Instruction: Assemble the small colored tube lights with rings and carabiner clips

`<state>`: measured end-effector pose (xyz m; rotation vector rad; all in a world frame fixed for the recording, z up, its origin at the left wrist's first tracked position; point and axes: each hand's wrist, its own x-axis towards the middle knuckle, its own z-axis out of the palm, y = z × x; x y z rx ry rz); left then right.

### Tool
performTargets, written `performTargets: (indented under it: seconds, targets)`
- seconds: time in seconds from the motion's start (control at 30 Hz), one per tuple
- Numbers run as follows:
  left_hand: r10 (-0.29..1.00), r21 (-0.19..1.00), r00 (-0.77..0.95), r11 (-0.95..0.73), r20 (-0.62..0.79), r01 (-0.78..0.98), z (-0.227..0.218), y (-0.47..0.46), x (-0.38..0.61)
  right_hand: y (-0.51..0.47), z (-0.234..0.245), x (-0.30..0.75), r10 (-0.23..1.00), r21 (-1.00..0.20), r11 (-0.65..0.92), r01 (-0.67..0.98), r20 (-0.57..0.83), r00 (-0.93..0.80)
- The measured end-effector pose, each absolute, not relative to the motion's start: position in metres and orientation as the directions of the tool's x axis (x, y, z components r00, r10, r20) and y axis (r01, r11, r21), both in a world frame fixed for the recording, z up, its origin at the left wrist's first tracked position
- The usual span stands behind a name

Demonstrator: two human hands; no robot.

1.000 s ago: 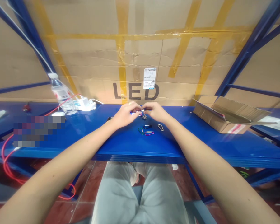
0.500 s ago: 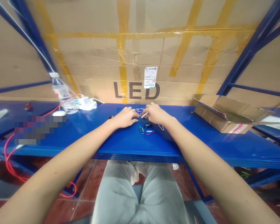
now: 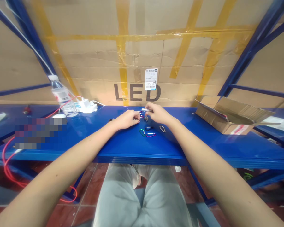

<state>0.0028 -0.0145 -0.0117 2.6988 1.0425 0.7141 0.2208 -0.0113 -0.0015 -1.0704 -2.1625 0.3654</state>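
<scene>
Along the back, big taped cardboard point(image 3: 97, 66) marked LED. In front, blue table point(image 3: 137, 149). At right on it, open-topped box point(image 3: 239, 127); at left, water bottle point(image 3: 65, 97). Right hand point(image 3: 158, 113) with grip pinched on a slim pale piece point(image 3: 146, 110), over the table's far part. Left hand point(image 3: 126, 119) low at the table with curled fingers; cannot tell whether grasping anything. Nearer the front edge: magenta carabiner point(image 3: 150, 135), green carabiner point(image 3: 142, 132), dark carabiner point(image 3: 148, 128), silver carabiner point(image 3: 162, 129) rightmost. Between hands, small metal cluster point(image 3: 146, 119).
</scene>
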Motion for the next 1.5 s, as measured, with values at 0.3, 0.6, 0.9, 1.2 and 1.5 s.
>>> performTargets:
  seconds: [0.3,0.6,0.9,1.2,1.5]
  targets:
    - [0.503,0.278,0.424,-0.828,0.753,0.487,-0.001,-0.026,0.005,-0.004,-0.002,0.217,0.754,-0.724,0.614,0.313,0.422,-0.503]
    - [0.224,-0.005,0.477,-0.901,0.85,0.433,-0.006,-0.028,0.01,-0.009,0.0,0.218,0.73,-0.787,0.586,0.194,0.408,-0.548]
    - [0.146,-0.114,0.527,-0.896,0.837,0.43,-0.008,-0.027,0.012,-0.011,0.0,0.216,0.744,-0.84,0.526,0.133,0.379,-0.551]
    - [0.143,-0.157,0.579,-0.886,0.803,0.436,-0.012,-0.023,0.014,-0.002,-0.009,0.215,0.763,-0.853,0.513,0.099,0.4,-0.508]
    - [0.165,-0.15,0.579,-0.877,0.799,0.457,-0.014,-0.025,0.016,0.001,-0.01,0.215,0.753,-0.838,0.538,0.087,0.433,-0.495]
